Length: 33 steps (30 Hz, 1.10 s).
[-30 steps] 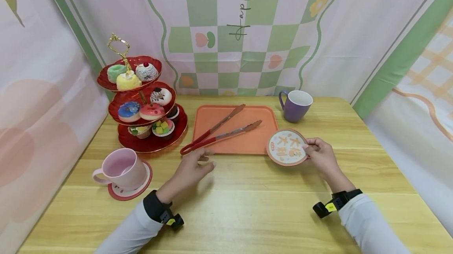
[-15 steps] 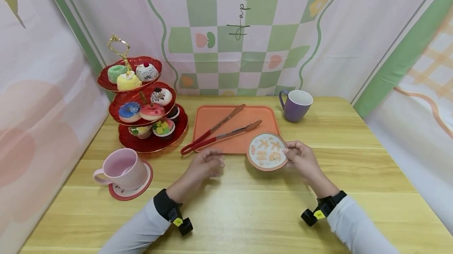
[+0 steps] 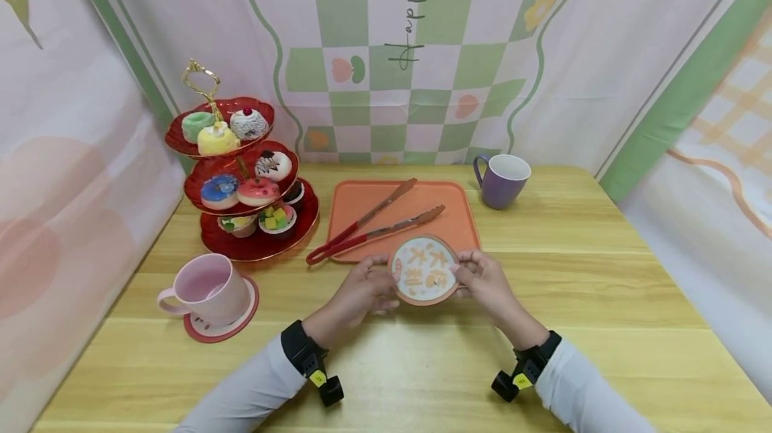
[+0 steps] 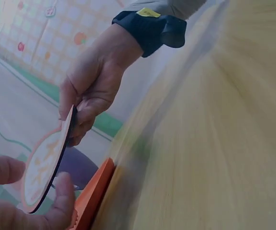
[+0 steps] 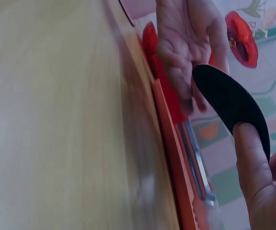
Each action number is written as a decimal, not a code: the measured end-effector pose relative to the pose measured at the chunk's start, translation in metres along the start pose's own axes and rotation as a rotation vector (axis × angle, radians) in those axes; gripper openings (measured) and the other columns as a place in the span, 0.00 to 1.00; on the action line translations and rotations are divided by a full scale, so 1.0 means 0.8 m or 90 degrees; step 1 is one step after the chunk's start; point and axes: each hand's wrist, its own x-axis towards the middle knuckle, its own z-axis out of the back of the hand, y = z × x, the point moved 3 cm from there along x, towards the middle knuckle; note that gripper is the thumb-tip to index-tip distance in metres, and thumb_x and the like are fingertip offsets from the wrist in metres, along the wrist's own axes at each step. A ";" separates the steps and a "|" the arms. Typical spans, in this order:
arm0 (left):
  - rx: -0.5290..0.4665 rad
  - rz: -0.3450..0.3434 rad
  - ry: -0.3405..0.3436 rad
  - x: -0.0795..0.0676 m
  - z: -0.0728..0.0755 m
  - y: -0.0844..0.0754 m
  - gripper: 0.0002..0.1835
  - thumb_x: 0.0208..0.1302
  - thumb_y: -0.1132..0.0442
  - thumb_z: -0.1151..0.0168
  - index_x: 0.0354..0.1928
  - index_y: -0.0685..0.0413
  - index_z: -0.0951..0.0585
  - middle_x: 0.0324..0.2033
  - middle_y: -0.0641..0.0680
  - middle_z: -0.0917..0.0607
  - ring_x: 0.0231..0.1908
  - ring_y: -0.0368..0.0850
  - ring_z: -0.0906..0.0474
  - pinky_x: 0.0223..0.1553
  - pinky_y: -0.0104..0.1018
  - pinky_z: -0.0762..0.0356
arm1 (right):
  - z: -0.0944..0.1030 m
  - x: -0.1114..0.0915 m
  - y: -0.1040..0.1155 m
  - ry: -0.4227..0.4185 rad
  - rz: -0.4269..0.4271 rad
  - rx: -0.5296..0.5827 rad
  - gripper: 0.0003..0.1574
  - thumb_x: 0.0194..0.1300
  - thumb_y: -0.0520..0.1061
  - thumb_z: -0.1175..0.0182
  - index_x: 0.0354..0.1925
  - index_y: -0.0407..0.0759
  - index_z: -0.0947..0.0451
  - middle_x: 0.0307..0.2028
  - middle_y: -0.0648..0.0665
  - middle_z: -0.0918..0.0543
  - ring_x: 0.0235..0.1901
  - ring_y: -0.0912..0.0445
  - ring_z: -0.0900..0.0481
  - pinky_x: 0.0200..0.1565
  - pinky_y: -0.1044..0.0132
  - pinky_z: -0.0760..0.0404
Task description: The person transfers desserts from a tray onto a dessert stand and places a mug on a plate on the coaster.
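Note:
A round coaster (image 3: 425, 269) with an orange rim and orange characters is held up above the near edge of the orange tray. My right hand (image 3: 487, 285) pinches its right edge, thumb on the printed face and fingers behind. The right wrist view shows the coaster's black underside (image 5: 233, 98) with a finger against it. My left hand (image 3: 362, 293) is at the opposite edge, its thumb overlapping the rim in the head view. In the left wrist view, the left fingers (image 4: 63, 203) stand spread on either side of the coaster, with a gap showing beside it.
Red-handled tongs (image 3: 374, 235) lie spread across the orange tray (image 3: 446, 202). A purple mug (image 3: 502, 181) stands behind right. At left are a pink mug (image 3: 211, 289) on another coaster (image 3: 250, 316) and a three-tier red stand (image 3: 211, 235) with cakes and doughnuts.
The right hand has carried the coaster leftward from the tray's right corner to the middle. My left hand has moved right, up to the coaster's left edge.

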 end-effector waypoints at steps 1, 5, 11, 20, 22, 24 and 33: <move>0.000 -0.008 -0.008 0.001 0.000 0.000 0.26 0.64 0.71 0.47 0.62 0.65 0.43 0.36 0.59 0.24 0.30 0.45 0.24 0.30 0.33 0.23 | -0.003 0.000 0.000 0.003 0.003 0.009 0.13 0.67 0.31 0.51 0.47 0.25 0.38 0.33 0.40 0.26 0.25 0.56 0.22 0.28 0.63 0.20; 0.007 -0.039 -0.054 0.004 0.003 -0.001 0.25 0.62 0.76 0.47 0.61 0.64 0.40 0.35 0.59 0.24 0.26 0.43 0.24 0.28 0.32 0.25 | -0.011 -0.001 0.000 0.016 0.010 0.043 0.12 0.65 0.30 0.51 0.46 0.25 0.39 0.33 0.39 0.26 0.27 0.55 0.22 0.29 0.61 0.20; 0.011 -0.040 -0.085 0.005 0.008 -0.002 0.26 0.60 0.77 0.46 0.60 0.62 0.37 0.33 0.57 0.25 0.24 0.43 0.25 0.26 0.32 0.26 | -0.014 -0.001 -0.003 0.024 0.009 0.067 0.13 0.65 0.30 0.51 0.47 0.25 0.40 0.33 0.39 0.27 0.27 0.54 0.22 0.29 0.63 0.20; 0.015 -0.031 -0.095 0.003 0.015 -0.001 0.25 0.60 0.80 0.51 0.60 0.60 0.35 0.32 0.59 0.24 0.23 0.44 0.28 0.25 0.32 0.28 | -0.017 -0.001 -0.006 0.070 0.019 0.028 0.19 0.66 0.33 0.48 0.51 0.25 0.40 0.38 0.36 0.26 0.31 0.53 0.21 0.32 0.59 0.20; 0.017 -0.030 -0.096 0.001 0.019 -0.002 0.25 0.60 0.80 0.52 0.60 0.60 0.35 0.32 0.59 0.24 0.23 0.44 0.29 0.25 0.32 0.30 | -0.015 -0.001 -0.006 0.092 0.046 -0.031 0.22 0.66 0.35 0.46 0.55 0.25 0.38 0.42 0.34 0.25 0.36 0.51 0.21 0.36 0.57 0.20; 0.023 -0.030 -0.097 -0.002 0.025 -0.004 0.24 0.61 0.80 0.53 0.60 0.60 0.36 0.33 0.59 0.24 0.23 0.44 0.29 0.25 0.32 0.30 | -0.013 0.000 -0.005 0.122 0.086 -0.105 0.27 0.65 0.37 0.44 0.58 0.26 0.38 0.47 0.32 0.26 0.43 0.47 0.22 0.41 0.55 0.22; 0.039 -0.017 -0.151 -0.021 0.067 -0.011 0.24 0.61 0.80 0.53 0.59 0.58 0.34 0.35 0.60 0.25 0.25 0.46 0.30 0.26 0.34 0.33 | 0.008 -0.001 -0.007 0.208 0.213 -0.437 0.39 0.63 0.47 0.39 0.64 0.29 0.41 0.60 0.30 0.33 0.54 0.38 0.29 0.52 0.45 0.32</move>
